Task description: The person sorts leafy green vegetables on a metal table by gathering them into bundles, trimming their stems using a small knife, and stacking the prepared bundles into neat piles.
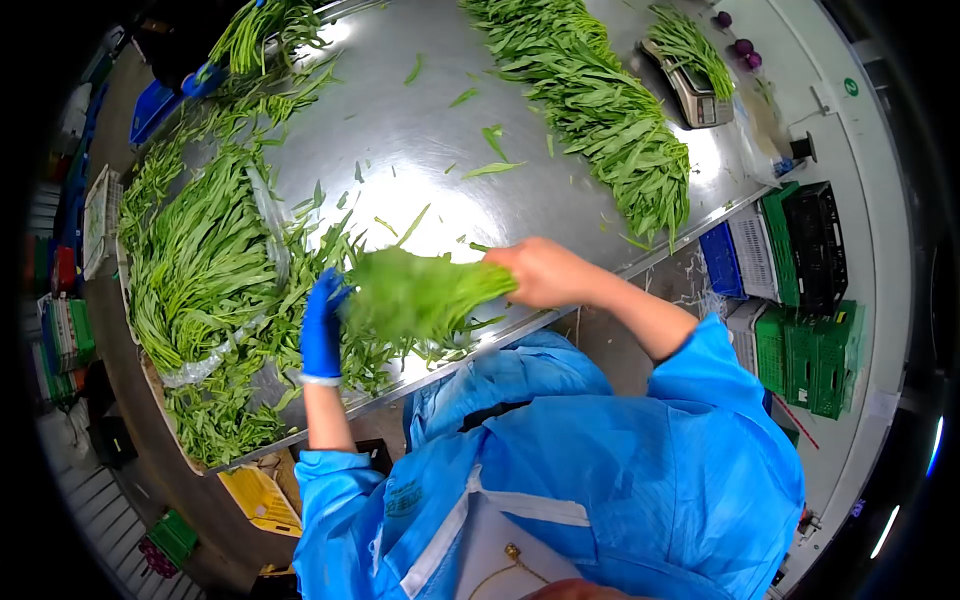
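Note:
My bare right hand is closed round the stem end of a bunch of leafy greens, whose leaves point left and are blurred. At the leafy end is my left hand in a blue glove, its fingers up beside the leaves; whether they grip anything is hidden by blur. Beyond my left hand lies a large heap of greens with clear plastic wrap around part of it. A long row of bunched greens runs across the far side of the metal table.
A scale bearing greens stands at the far right, near purple round vegetables. Stacked crates stand off the table's right edge. A yellow crate is below at left. Another person's blue glove shows at the upper left.

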A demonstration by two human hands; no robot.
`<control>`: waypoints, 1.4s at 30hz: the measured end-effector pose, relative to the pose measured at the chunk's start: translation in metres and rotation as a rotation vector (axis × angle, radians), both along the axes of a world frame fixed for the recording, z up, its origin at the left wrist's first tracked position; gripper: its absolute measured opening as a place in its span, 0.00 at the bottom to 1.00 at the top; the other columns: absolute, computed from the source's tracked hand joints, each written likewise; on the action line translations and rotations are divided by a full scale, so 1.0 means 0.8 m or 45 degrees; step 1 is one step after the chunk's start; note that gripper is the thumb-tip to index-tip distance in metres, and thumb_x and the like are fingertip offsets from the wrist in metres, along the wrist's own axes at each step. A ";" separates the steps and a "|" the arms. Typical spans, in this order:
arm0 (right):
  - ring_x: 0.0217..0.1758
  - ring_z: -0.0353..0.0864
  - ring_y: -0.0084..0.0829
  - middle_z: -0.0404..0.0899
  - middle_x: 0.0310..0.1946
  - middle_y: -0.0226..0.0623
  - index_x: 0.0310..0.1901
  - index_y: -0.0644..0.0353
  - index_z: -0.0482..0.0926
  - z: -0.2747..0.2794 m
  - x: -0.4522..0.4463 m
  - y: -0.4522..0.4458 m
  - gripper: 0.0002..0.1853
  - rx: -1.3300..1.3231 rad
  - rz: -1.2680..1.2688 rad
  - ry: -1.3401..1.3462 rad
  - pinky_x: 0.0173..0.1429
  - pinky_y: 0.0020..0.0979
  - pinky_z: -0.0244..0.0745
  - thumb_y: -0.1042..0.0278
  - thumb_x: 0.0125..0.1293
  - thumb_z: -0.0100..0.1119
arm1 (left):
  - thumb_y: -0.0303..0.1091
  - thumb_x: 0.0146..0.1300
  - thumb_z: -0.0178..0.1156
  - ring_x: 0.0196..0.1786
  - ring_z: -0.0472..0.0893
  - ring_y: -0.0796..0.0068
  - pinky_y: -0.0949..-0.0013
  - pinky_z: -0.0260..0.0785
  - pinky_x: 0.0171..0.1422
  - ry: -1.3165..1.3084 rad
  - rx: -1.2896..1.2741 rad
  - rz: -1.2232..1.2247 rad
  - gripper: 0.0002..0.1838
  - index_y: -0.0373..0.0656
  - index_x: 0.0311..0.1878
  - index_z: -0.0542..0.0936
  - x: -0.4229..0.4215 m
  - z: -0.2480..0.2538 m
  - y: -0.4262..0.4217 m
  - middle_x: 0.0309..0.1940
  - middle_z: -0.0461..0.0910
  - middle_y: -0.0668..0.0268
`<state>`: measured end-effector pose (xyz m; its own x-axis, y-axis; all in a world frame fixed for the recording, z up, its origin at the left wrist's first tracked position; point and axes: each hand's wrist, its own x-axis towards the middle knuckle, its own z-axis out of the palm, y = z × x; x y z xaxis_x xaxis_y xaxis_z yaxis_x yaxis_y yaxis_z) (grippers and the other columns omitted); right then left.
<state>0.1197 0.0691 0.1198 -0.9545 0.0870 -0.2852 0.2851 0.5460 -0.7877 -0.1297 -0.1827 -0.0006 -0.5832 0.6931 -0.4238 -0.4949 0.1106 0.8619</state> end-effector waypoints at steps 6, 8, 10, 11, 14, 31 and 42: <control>0.26 0.78 0.30 0.77 0.26 0.38 0.45 0.68 0.75 -0.110 0.076 0.034 0.12 -1.377 -1.065 -0.244 0.34 0.33 0.76 0.75 0.60 0.58 | 0.47 0.69 0.51 0.47 0.81 0.69 0.70 0.71 0.48 -0.324 -0.203 -0.308 0.21 0.41 0.55 0.76 0.050 -0.062 0.012 0.48 0.81 0.61; 0.26 0.77 0.30 0.77 0.27 0.38 0.47 0.69 0.74 -0.111 0.085 0.048 0.14 -1.544 -1.073 -0.181 0.35 0.34 0.76 0.73 0.61 0.58 | 0.43 0.71 0.49 0.46 0.82 0.67 0.67 0.73 0.52 -0.403 -0.157 -0.436 0.20 0.36 0.55 0.76 0.096 -0.052 0.042 0.49 0.81 0.57; 0.26 0.76 0.29 0.76 0.27 0.38 0.47 0.69 0.74 -0.074 0.098 0.043 0.14 -1.715 -0.941 0.025 0.36 0.36 0.76 0.72 0.61 0.58 | 0.44 0.72 0.47 0.51 0.81 0.61 0.62 0.72 0.60 -0.453 -0.033 -0.596 0.23 0.32 0.57 0.73 0.123 -0.061 0.069 0.51 0.79 0.53; 0.26 0.75 0.29 0.76 0.26 0.38 0.47 0.68 0.73 -0.066 0.102 0.041 0.15 -1.732 -0.874 0.064 0.39 0.36 0.76 0.72 0.60 0.59 | 0.48 0.72 0.46 0.53 0.80 0.63 0.63 0.70 0.61 -0.589 -0.001 -0.542 0.26 0.33 0.59 0.72 0.137 -0.064 0.085 0.52 0.79 0.53; 0.27 0.74 0.29 0.74 0.26 0.37 0.51 0.68 0.72 -0.055 0.113 0.032 0.19 -1.746 -0.788 0.046 0.41 0.35 0.74 0.70 0.59 0.60 | 0.56 0.71 0.44 0.60 0.74 0.58 0.60 0.64 0.67 -1.127 0.143 -0.276 0.33 0.32 0.62 0.67 0.173 -0.044 0.141 0.59 0.73 0.51; 0.46 0.81 0.31 0.82 0.42 0.42 0.54 0.67 0.72 -0.146 0.179 0.112 0.23 -0.585 -0.590 0.065 0.53 0.32 0.73 0.74 0.56 0.64 | 0.62 0.69 0.40 0.64 0.70 0.59 0.56 0.59 0.71 -0.961 0.396 -0.001 0.35 0.43 0.68 0.64 0.187 0.013 0.206 0.65 0.67 0.58; 0.47 0.81 0.44 0.81 0.44 0.48 0.51 0.64 0.77 -0.132 0.244 0.294 0.24 0.125 -0.365 0.281 0.54 0.36 0.74 0.72 0.49 0.67 | 0.62 0.69 0.41 0.69 0.64 0.59 0.54 0.60 0.70 -0.773 0.726 -0.012 0.36 0.47 0.71 0.61 0.162 0.080 0.321 0.68 0.64 0.58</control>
